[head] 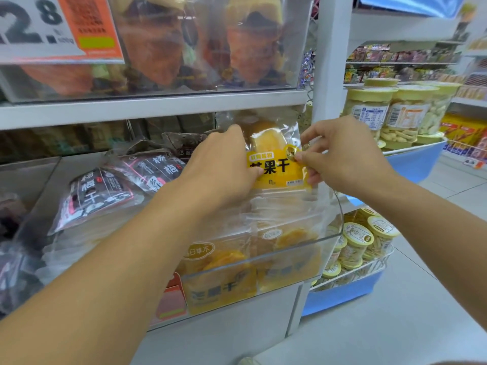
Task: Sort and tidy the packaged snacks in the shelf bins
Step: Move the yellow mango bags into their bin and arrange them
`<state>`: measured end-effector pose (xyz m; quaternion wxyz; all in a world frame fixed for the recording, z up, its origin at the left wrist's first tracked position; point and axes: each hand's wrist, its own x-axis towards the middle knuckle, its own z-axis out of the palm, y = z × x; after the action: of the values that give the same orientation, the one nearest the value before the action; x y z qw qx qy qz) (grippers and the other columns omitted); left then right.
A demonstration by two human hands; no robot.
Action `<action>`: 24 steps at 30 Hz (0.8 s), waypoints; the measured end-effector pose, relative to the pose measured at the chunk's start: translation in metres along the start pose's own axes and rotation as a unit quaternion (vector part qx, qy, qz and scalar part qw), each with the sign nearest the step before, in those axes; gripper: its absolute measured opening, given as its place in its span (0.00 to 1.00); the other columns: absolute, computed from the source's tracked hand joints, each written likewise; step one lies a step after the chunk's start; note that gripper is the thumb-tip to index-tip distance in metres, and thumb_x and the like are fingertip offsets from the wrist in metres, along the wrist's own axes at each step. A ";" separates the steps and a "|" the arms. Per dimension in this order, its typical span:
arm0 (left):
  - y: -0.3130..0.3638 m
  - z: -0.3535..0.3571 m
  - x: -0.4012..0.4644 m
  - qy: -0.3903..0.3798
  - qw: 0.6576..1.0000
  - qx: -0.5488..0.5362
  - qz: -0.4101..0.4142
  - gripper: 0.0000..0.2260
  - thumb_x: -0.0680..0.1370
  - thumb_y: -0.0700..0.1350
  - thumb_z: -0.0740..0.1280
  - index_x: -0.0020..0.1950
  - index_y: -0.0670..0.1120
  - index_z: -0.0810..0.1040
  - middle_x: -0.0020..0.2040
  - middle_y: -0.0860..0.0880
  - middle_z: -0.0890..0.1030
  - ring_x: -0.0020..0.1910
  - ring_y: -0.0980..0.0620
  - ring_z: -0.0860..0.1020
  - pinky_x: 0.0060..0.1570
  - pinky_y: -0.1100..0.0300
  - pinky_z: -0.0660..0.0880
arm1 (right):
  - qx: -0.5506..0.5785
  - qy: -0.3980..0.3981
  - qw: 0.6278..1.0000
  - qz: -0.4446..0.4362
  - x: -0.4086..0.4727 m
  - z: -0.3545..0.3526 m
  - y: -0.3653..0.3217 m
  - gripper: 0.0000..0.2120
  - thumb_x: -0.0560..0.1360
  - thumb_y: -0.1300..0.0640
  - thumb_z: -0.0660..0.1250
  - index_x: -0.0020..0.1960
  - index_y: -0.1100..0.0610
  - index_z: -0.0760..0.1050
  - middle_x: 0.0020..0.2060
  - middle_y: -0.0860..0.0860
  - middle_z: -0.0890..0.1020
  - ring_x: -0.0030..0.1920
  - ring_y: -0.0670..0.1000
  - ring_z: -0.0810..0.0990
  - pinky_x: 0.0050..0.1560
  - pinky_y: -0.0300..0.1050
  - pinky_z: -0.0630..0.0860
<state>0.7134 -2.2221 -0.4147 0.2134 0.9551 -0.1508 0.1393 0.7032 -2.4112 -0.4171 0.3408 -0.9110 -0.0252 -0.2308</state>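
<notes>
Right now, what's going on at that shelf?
A person is tidying a clear shelf bin of snack packs. Both hands hold one yellow dried mango pack upright above the bin: the left hand grips its left edge and the right hand pinches its right edge. More mango packs lie in the bin below. Dark waxberry packs sit in the bin to the left.

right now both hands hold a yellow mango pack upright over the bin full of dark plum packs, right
Not quite. In the head view the left hand and right hand hold the yellow mango pack upright over the clear bin of more mango packs; the dark plum packs lie to its left.
</notes>
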 end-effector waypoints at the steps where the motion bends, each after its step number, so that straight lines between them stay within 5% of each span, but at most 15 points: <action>1: -0.001 0.001 -0.001 -0.002 1.000 0.019 0.004 0.19 0.76 0.53 0.73 0.50 0.46 0.65 0.51 0.44 0.78 0.51 0.42 0.76 0.43 0.53 0.67 | -0.039 -0.002 0.999 -0.016 -0.001 0.001 -0.001 0.06 0.75 0.59 0.74 0.51 0.59 0.81 0.32 0.52 0.85 0.29 0.51 0.84 0.39 0.51 0.83; 5: -0.005 0.001 0.000 -0.010 1.000 0.012 -0.002 0.13 0.78 0.43 0.70 0.47 0.47 0.64 0.53 0.42 0.78 0.50 0.40 0.77 0.42 0.51 0.70 | -0.120 0.004 0.992 -0.045 -0.002 0.003 -0.008 0.09 0.75 0.55 0.74 0.52 0.59 0.81 0.40 0.53 0.85 0.40 0.55 0.83 0.46 0.55 0.81; 9: -0.001 -0.005 -0.005 0.016 0.999 0.033 -0.011 0.17 0.77 0.51 0.73 0.48 0.46 0.65 0.52 0.43 0.77 0.51 0.41 0.74 0.44 0.52 0.66 | -0.201 0.023 0.978 -0.058 -0.007 -0.003 -0.017 0.14 0.77 0.50 0.70 0.52 0.61 0.81 0.43 0.55 0.84 0.48 0.57 0.81 0.52 0.54 0.79; 13: -0.008 -0.013 -0.016 0.059 0.998 0.004 0.000 0.23 0.72 0.53 0.76 0.60 0.45 0.72 0.54 0.46 0.80 0.53 0.43 0.78 0.53 0.48 0.76 | -0.216 0.068 0.969 -0.097 -0.019 -0.010 -0.030 0.13 0.77 0.48 0.70 0.54 0.57 0.82 0.44 0.52 0.85 0.52 0.57 0.80 0.54 0.57 0.77; 15: -0.015 -0.023 -0.028 0.101 0.994 -0.034 0.025 0.24 0.73 0.52 0.76 0.66 0.48 0.74 0.51 0.50 0.83 0.51 0.46 0.80 0.55 0.48 0.78 | -0.173 0.075 0.972 -0.140 -0.028 -0.008 -0.045 0.10 0.76 0.48 0.71 0.53 0.53 0.83 0.42 0.48 0.85 0.48 0.55 0.82 0.54 0.56 0.78; 17: -0.025 -0.040 -0.050 0.132 0.987 -0.069 0.056 0.17 0.74 0.51 0.75 0.61 0.51 0.80 0.44 0.55 0.84 0.44 0.55 0.82 0.51 0.52 0.79 | -0.115 0.077 0.969 -0.204 -0.039 0.000 -0.071 0.06 0.75 0.49 0.71 0.47 0.51 0.84 0.36 0.45 0.84 0.40 0.50 0.82 0.48 0.53 0.79; 20: -0.058 -0.073 -0.092 0.164 0.982 -0.046 0.085 0.02 0.75 0.49 0.73 0.47 0.52 0.84 0.35 0.58 0.82 0.34 0.61 0.80 0.42 0.57 0.79 | -0.048 0.021 0.956 -0.287 -0.062 0.022 -0.120 0.06 0.73 0.49 0.70 0.43 0.49 0.84 0.32 0.42 0.82 0.33 0.45 0.80 0.41 0.49 0.80; 24: -0.136 -0.136 -0.148 0.208 0.978 0.012 -0.022 0.03 0.75 0.48 0.74 0.44 0.51 0.84 0.34 0.58 0.82 0.34 0.60 0.80 0.40 0.60 0.79 | 0.008 -0.122 0.933 -0.338 -0.087 0.072 -0.180 0.10 0.76 0.45 0.68 0.50 0.48 0.84 0.39 0.42 0.84 0.38 0.43 0.81 0.43 0.49 0.81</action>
<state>0.5976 -2.0093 -0.3948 0.2317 0.9109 -0.0806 0.3317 0.6179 -2.2178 -0.3928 0.2439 -0.8673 -0.3746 -0.2191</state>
